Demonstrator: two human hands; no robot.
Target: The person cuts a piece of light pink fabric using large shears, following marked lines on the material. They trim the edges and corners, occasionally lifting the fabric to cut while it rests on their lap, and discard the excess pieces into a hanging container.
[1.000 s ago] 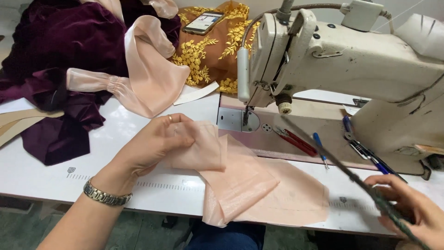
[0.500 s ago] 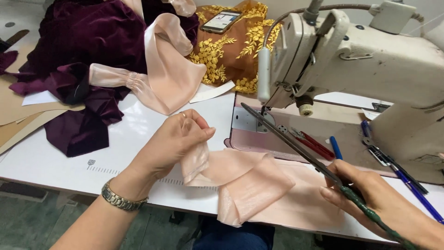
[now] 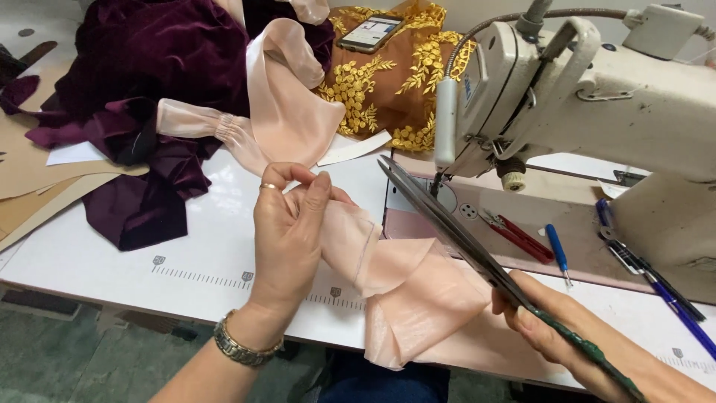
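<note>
My left hand (image 3: 289, 233) pinches one end of a strip of sheer peach fabric (image 3: 418, 298) and lifts it off the white table (image 3: 112, 265). The rest of the strip hangs folded over the table's front edge. My right hand (image 3: 570, 336) grips the handles of long dark scissors (image 3: 455, 227). Their blades look closed and point up and left, with the tip just right of my left hand's fingers. A ring and a metal wristwatch are on my left hand and wrist.
A cream sewing machine (image 3: 597, 97) fills the right side, its needle area behind the scissors. Red snips (image 3: 514, 231) and blue pens (image 3: 556, 250) lie on its bed. Dark purple velvet (image 3: 142, 89), more peach fabric (image 3: 287, 112), gold-embroidered orange cloth (image 3: 388, 89) and a phone (image 3: 369, 31) lie behind.
My left hand has raised the peach strip off the table and turned it upright. My right hand has swung the scissors up and left, toward the held end.
</note>
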